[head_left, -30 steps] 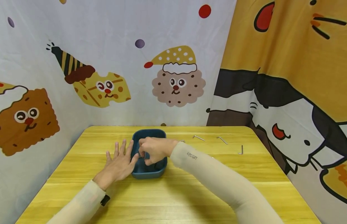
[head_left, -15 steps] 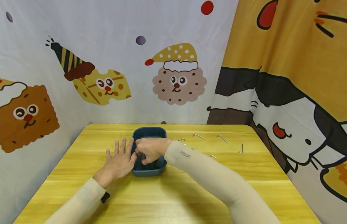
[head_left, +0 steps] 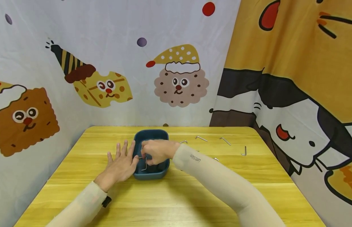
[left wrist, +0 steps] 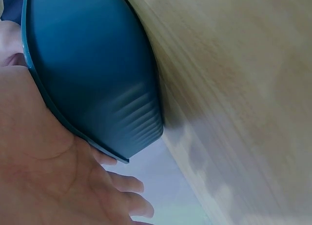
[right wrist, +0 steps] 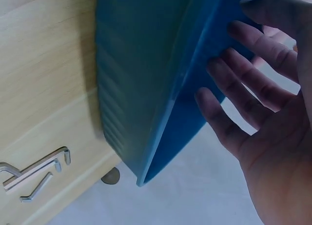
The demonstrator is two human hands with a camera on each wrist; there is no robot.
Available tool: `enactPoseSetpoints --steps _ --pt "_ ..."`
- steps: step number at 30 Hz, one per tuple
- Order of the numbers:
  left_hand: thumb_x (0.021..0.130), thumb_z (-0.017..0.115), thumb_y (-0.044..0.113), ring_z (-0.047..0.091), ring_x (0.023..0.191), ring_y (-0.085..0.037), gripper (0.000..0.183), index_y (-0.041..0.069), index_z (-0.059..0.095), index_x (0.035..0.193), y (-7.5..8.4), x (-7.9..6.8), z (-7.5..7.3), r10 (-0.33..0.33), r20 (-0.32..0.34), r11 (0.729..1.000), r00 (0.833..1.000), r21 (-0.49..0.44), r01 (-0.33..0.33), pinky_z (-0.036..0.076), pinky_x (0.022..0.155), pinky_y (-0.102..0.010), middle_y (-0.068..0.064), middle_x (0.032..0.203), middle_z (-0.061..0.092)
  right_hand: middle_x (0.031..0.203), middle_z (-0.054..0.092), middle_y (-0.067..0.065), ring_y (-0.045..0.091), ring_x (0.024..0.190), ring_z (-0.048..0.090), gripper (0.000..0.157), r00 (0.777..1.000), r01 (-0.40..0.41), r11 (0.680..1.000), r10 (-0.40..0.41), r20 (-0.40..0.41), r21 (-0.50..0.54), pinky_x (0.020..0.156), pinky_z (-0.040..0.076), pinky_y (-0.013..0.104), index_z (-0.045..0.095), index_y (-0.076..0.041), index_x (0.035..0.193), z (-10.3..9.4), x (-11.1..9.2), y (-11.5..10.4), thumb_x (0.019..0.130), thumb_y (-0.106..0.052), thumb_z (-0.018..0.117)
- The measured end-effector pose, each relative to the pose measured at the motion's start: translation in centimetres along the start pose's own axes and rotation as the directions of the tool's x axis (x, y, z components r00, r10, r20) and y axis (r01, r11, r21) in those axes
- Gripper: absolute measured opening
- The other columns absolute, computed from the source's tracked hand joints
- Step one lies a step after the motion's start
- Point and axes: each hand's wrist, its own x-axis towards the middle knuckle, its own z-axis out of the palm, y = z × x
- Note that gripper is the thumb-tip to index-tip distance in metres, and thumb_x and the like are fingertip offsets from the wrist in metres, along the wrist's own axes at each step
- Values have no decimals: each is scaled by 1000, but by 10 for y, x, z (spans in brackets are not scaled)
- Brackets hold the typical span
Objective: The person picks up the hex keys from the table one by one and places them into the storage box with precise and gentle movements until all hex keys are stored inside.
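A blue plastic bin [head_left: 151, 176] stands on the table. My left hand [head_left: 119, 167] lies against its left side with fingers straight and spread; in the left wrist view the palm [left wrist: 39, 152] touches the bin's rim. My right hand [head_left: 157, 152] reaches over the bin, fingers bent down inside. An L-shaped hex key [head_left: 145, 165] shows in the bin just below the thumb. In the right wrist view the fingers [right wrist: 243, 95] are loosely curved and apart, and I see nothing held between them. Part of the bin's inside is hidden by this hand.
Several hex keys lie on the table right of the bin: one hex key [head_left: 201, 138] at the back, another hex key [head_left: 225, 141] beside it, and one hex key [head_left: 244, 151] farther right. The right forearm [head_left: 210, 173] crosses the table. A printed curtain [head_left: 108, 31] hangs behind.
The right hand shifted slightly left in the bin, then back right. A hex key below its thumb has come into clearer view. The left hand stays in place.
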Motion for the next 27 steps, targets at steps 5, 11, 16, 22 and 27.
enactPoseSetpoints --steps 5,11,16,22,27 --pt "127 32 49 -15 177 -65 78 13 2 189 1 -1 1 -12 1 1000 1000 10 12 -10 129 -97 -29 194 -11 138 74 2 13 117 76 27 999 0 998 3 -52 55 99 65 23 85 -17 136 -1 -14 5 112 -30 81" --pt "126 31 50 -11 177 -66 78 13 4 189 3 -1 1 -22 -8 1000 1000 21 23 -8 130 -97 -31 194 -6 140 73 5 21 120 77 27 993 -9 995 21 -114 98 100 66 27 85 -14 136 1 -36 13 113 -29 79" --pt "126 32 50 -12 177 -66 79 13 4 189 3 -1 2 -20 -11 1000 1000 11 20 -10 129 -97 -31 194 -6 139 73 7 24 124 76 26 981 -1 992 25 -193 123 105 66 32 86 -11 133 9 -57 23 114 -26 77" --pt "126 32 50 -13 177 -64 79 14 2 189 2 0 3 -17 -16 1000 1000 7 17 -10 130 -97 -30 195 -8 141 74 8 26 130 74 24 945 -28 988 76 -317 153 113 65 40 87 -11 130 20 -85 33 114 -24 77" --pt "126 32 50 -13 177 -64 79 14 3 189 2 1 3 -18 -16 1000 1000 10 18 -9 130 -97 -29 195 -8 144 75 9 27 132 72 22 918 -63 984 122 -378 164 115 64 44 87 -11 129 29 -109 41 113 -23 78"
